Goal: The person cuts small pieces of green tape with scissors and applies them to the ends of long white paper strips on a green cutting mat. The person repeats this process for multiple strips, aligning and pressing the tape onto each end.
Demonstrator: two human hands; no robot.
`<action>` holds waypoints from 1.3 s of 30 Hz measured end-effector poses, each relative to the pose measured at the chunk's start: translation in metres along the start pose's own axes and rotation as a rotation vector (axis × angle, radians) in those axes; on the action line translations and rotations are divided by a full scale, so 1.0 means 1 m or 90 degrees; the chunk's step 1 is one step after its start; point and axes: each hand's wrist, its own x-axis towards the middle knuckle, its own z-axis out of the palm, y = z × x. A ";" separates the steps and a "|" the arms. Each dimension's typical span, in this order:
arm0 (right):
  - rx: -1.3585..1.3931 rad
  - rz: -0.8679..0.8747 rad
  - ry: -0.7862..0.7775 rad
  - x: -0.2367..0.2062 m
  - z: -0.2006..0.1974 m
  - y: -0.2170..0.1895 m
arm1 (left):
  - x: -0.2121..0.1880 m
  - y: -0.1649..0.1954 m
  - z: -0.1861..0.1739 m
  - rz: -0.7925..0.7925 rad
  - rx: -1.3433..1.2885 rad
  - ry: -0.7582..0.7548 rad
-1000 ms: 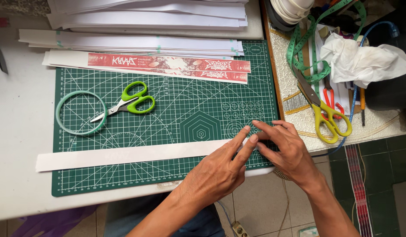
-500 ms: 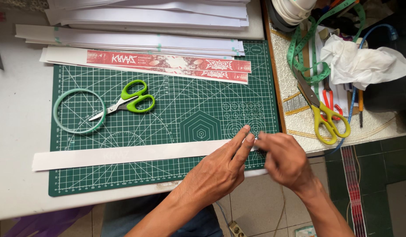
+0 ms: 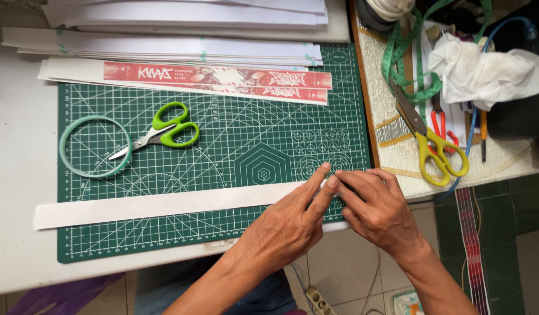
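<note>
White table (image 3: 18, 146), green cutting mat (image 3: 234, 146) on top. Paper stacks (image 3: 182, 17) along far edge. Red printed strip (image 3: 217, 76) at mat's far side. White strip (image 3: 158, 205) across near side; left hand (image 3: 293, 224) fingers extended together, pressing its right end; right hand (image 3: 377, 207) fingers curled on same end. Green scissors (image 3: 161, 131), ring (image 3: 94, 146) at left.

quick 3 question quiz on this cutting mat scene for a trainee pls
1. True or false: the left hand and the right hand meet at the right end of the white paper strip.
2. What lies on the green cutting mat beside the tape ring? A) green-handled scissors B) a ruler C) a pencil
3. What colour are the handles of the scissors on the side table?

Key: 1 true; 2 A; 3 yellow.
</note>
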 end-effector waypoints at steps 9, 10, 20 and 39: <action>0.155 0.119 0.026 -0.005 0.002 0.005 | 0.004 -0.001 0.000 0.009 0.023 0.014; 0.146 0.111 0.025 -0.006 0.003 0.005 | 0.004 -0.001 0.000 0.009 0.024 0.012; 0.169 0.121 0.080 -0.019 -0.001 0.002 | 0.003 0.000 -0.003 -0.012 0.026 -0.026; 0.160 0.127 0.055 -0.015 0.001 -0.011 | 0.038 0.013 -0.006 -0.105 0.050 -0.020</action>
